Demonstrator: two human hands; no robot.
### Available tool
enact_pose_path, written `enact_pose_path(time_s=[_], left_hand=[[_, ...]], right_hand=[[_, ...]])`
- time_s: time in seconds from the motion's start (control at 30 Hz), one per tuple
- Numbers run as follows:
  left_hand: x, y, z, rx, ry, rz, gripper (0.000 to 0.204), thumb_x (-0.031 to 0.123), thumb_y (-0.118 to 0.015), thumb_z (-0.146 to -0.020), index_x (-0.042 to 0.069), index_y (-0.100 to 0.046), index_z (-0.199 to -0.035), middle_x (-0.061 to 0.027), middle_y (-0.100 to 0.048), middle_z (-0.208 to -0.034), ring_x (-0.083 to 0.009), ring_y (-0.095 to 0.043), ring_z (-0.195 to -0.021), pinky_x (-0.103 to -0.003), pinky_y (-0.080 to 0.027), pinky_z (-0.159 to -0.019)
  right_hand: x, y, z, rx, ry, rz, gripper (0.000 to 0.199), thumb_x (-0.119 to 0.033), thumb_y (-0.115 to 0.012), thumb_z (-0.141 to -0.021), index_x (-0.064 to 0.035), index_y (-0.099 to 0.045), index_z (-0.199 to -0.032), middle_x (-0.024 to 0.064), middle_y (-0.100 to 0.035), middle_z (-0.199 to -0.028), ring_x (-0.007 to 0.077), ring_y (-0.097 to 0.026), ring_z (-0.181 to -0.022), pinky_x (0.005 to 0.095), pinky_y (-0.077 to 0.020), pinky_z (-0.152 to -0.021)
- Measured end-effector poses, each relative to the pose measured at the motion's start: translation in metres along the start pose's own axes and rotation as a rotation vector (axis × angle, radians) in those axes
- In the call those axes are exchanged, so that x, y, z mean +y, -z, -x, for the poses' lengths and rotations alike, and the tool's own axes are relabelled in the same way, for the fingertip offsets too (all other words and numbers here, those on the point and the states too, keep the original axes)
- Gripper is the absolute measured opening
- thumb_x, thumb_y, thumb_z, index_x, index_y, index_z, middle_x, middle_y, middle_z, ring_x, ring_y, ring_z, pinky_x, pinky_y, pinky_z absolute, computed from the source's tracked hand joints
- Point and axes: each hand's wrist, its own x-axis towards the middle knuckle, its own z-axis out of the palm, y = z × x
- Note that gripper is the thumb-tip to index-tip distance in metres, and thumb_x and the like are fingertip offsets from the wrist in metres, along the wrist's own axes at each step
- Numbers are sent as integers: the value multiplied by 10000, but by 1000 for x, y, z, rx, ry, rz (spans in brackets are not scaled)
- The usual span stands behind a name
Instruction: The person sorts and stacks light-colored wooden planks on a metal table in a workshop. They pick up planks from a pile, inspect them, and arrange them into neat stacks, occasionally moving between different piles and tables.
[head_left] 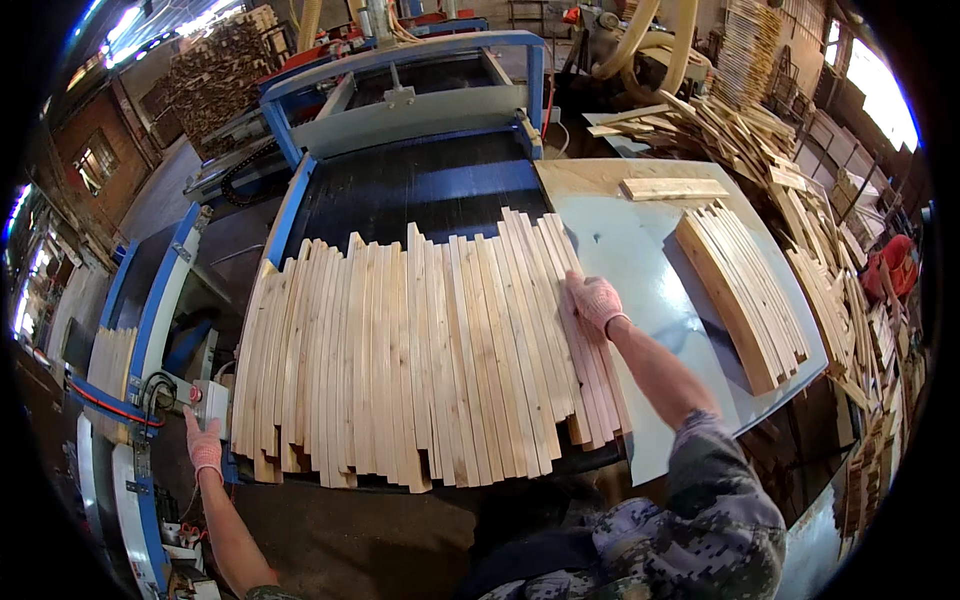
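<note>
A wide row of pale wooden strips (400,360) lies side by side on the machine's dark conveyor belt (415,190), their far ends uneven. My right hand (595,300), in a pinkish knit glove, has its fingers curled onto the strips at the row's right edge. At the left, my gloved left hand (204,445) is raised against a small grey control box (211,402) with a red button. Its fingers are apart and hold nothing; whether a fingertip presses the box I cannot make out.
Right of the belt, a grey-topped table (650,350) bears a block of stacked strips (745,290) and one loose board (675,189). Beyond it lies a heap of scrap wood (750,150). A blue frame (410,45) spans the belt; a person in red (890,268) is at the far right.
</note>
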Motion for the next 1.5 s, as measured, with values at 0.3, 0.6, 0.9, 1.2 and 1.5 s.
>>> enact_pose_path(time_s=[0.3,0.6,0.9,1.2,1.5], left_hand=[[11,11,15,37,103,-106,874,246,-740,-969,142,-299,-1716,-206,-440,-1686,-385,-485,-1501,-456,-428,-1200],[-22,16,-25,-66,151,239,816,177,-717,-955,32,-364,-1675,-238,-457,-1668,-376,-484,-1508,-406,-389,-1222],[107,-39,133,41,-309,894,567,224,-705,-1038,-25,-574,-1531,-155,-584,-1550,-257,-563,-1384,-377,-406,-1210],[297,-102,360,-669,-248,1368,520,231,-762,-1009,-18,-641,-1450,-171,-721,-1374,-241,-714,-1237,-404,-576,-1090],[439,-174,502,-1112,-280,1333,569,164,-736,-1002,-75,-577,-1493,-234,-660,-1454,-289,-675,-1306,-413,-512,-1172]], right_hand=[[13,21,49,45,-233,-376,761,-728,-482,-1045,-19,-717,-1188,138,-712,-1074,275,-648,-1014,407,-505,-902],[69,125,148,148,-299,-706,484,-494,-614,-1085,-52,-636,-890,-6,-547,-707,81,-442,-514,281,-312,-434],[93,130,171,179,-185,-652,385,-315,-673,-1086,-5,-708,-1312,-17,-623,-859,60,-524,-633,226,-429,-537],[108,141,178,124,-64,-524,487,-273,-689,-1067,-14,-649,-1478,-30,-693,-936,45,-555,-691,229,-474,-620],[76,225,232,25,315,251,532,-293,-697,-1036,-73,-612,-1512,164,-701,-1304,286,-720,-1120,379,-587,-957]])
